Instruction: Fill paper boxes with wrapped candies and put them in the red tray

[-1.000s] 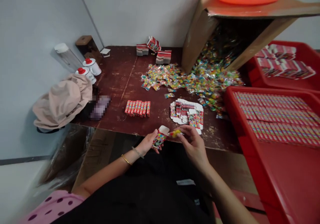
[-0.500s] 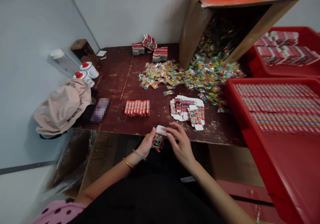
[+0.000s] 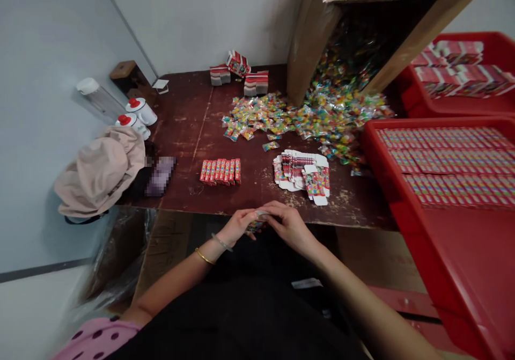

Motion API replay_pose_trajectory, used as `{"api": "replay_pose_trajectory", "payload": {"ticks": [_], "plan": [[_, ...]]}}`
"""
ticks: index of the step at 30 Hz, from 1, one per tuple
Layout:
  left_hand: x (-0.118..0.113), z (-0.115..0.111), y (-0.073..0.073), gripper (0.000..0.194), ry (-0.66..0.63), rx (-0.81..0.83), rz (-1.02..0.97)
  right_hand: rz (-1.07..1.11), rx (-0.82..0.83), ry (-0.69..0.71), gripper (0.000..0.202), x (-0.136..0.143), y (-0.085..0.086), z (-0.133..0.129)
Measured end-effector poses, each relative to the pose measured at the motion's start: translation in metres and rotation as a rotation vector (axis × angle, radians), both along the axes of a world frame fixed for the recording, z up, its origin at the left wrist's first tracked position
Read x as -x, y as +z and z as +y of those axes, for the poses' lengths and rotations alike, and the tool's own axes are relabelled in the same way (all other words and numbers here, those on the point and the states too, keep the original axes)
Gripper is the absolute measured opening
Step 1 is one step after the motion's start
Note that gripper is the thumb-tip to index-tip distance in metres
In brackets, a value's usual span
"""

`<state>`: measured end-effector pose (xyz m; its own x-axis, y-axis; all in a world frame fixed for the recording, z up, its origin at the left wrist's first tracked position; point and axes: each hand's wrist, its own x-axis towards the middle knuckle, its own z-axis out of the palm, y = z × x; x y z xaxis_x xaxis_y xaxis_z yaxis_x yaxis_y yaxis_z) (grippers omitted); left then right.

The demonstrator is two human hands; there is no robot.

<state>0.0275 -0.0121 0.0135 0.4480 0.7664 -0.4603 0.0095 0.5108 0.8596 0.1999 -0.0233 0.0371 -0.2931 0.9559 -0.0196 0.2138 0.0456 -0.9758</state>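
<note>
Just off the table's front edge, my left hand is closed around a small printed candy box, mostly hidden by fingers. My right hand is at the box's top, its thumb and fingers pinched on the white end flap. Beyond my hands, a row of small red boxes stands on the table to the left. To the right lies a fanned pile of flat, unfolded boxes. Small wrapped candies are heaped farther back.
A cardboard carton spills candies at the back. Red trays at the right hold rows of boxes. Stacks of flat boxes sit by the wall. On the left are a beige cloth bag, white mugs and a clear bottle.
My right hand has moved left onto the box top, and its fingers have come together there. The upright white flap is now folded down under the fingers.
</note>
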Motion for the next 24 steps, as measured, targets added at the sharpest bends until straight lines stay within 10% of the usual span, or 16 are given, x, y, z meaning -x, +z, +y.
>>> {"api": "replay_pose_trajectory", "payload": {"ticks": [10, 17, 24], "plan": [[0.015, -0.005, -0.003, 0.041, -0.053, 0.170, -0.247, -0.087, -0.084, 0.017, 0.026, -0.001, -0.004, 0.005], [0.004, -0.004, -0.005, 0.051, 0.065, -0.018, -0.041, -0.301, -0.157, -0.081, 0.040, 0.014, -0.023, -0.008], [0.002, 0.001, -0.011, 0.070, 0.212, -0.120, 0.052, -0.285, -0.066, -0.304, 0.042, 0.025, -0.052, 0.093]]}}
